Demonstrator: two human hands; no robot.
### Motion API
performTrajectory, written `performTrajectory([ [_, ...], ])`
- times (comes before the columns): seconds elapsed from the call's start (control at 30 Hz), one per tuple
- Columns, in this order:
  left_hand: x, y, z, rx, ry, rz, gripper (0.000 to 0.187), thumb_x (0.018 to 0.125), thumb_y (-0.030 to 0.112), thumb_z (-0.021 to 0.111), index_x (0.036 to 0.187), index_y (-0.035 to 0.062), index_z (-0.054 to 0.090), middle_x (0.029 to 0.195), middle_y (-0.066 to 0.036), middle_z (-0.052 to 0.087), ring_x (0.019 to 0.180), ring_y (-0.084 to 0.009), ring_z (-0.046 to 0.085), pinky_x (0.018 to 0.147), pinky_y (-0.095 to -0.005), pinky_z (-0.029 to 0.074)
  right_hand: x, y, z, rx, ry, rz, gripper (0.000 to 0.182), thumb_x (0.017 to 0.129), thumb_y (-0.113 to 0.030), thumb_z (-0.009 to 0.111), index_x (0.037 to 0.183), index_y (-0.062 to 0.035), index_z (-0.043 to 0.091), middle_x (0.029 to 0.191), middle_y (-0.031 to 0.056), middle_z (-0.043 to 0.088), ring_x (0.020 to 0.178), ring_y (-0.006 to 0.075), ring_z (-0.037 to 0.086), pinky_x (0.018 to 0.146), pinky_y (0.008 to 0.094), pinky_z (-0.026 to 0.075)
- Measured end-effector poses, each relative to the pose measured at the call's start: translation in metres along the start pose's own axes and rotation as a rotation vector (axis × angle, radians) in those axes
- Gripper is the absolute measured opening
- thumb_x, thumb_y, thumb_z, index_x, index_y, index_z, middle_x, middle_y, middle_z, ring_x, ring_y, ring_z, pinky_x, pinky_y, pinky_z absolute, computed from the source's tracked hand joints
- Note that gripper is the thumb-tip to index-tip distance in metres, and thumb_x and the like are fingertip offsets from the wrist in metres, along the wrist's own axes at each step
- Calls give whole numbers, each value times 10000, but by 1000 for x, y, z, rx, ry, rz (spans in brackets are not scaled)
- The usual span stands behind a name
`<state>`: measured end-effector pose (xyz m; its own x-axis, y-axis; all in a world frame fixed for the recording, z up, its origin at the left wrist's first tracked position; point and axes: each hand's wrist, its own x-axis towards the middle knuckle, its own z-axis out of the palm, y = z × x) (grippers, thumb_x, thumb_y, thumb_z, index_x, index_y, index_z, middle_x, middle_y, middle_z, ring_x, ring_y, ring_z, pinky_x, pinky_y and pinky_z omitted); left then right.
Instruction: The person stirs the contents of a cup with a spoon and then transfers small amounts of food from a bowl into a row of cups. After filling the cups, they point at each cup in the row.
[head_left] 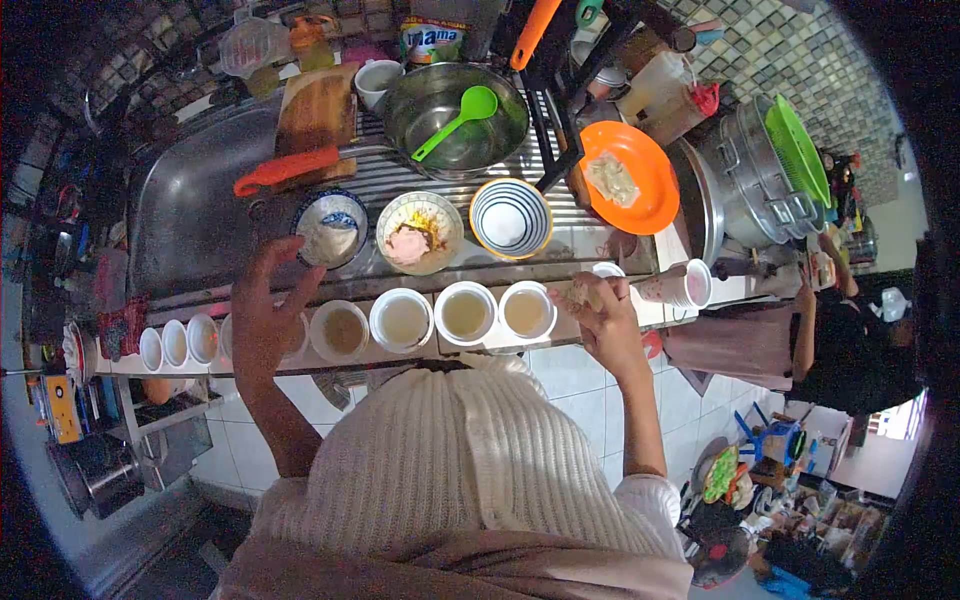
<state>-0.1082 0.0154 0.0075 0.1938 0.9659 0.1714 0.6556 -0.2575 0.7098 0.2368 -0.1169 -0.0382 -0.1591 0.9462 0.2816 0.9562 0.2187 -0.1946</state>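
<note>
My left hand (pixel 268 310) is over the left part of a row of white cups along the counter's front edge, its fingers apart, partly hiding some cups. Beside the right end of the row, my right hand (pixel 603 318) has bent fingers around something pale and blurred. A cup rim (pixel 607 270) shows just behind it. Between my hands, a filled cup (pixel 403 320), another cup (pixel 466 311) and a third cup (pixel 528 309) hold cloudy yellowish liquid. Behind them stand a bowl with white powder (pixel 328 243), a bowl with pink and yellow contents (pixel 408 246) and a striped bowl (pixel 511 228).
A steel pot (pixel 400 125) with a green ladle (pixel 478 104) stands behind the bowls. An orange plate (pixel 655 195) and stacked cups (pixel 696 285) are to the right, a sink (pixel 200 190) to the left. Another person (pixel 850 340) stands at far right.
</note>
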Motion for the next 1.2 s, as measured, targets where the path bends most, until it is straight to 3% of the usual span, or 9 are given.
performTrajectory([
  [0.27,0,2,0,16,-22,-42,352,702,194,652,1004,55,537,973,-100,576,923,-217,540,818,-320,396,-8,-3,-3,-62,53,-36,407,630,10,554,967,-205,632,997,51,491,836,260,462,683,334,429],
  [0.7,0,-7,3,-50,-16,-28,356,698,189,658,1002,53,535,982,-106,574,932,-214,542,821,-324,399,-31,-21,-9,29,13,-31,441,568,15,570,951,-194,633,993,65,500,819,241,474,655,336,431],
  [0.77,1,-6,2,-76,-8,-1,350,699,193,657,998,55,538,978,-104,576,934,-216,541,826,-328,395,-33,-23,-12,162,-35,76,487,548,23,568,981,-194,618,1003,81,495,820,253,471,673,344,431],
  [1.0,0,-3,3,-56,-6,-23,350,702,193,654,1002,57,535,975,-103,576,934,-217,540,829,-334,391,-16,-14,2,25,33,187,546,562,72,532,1060,-148,571,1014,139,462,834,271,447,656,331,411],
  [1.07,0,5,0,7,-14,-49,352,699,192,657,1000,58,533,983,-103,571,935,-218,538,822,-333,394,-8,-17,1,24,43,179,557,565,45,551,1053,-222,576,912,115,466,855,282,451,698,365,427],
  [1.2,0,1,-1,-45,-25,-13,351,693,183,662,995,58,534,979,-103,569,926,-219,538,813,-329,396,-2,-18,1,-55,23,139,548,576,45,547,1049,-230,579,918,112,465,843,279,448,686,363,425],
])
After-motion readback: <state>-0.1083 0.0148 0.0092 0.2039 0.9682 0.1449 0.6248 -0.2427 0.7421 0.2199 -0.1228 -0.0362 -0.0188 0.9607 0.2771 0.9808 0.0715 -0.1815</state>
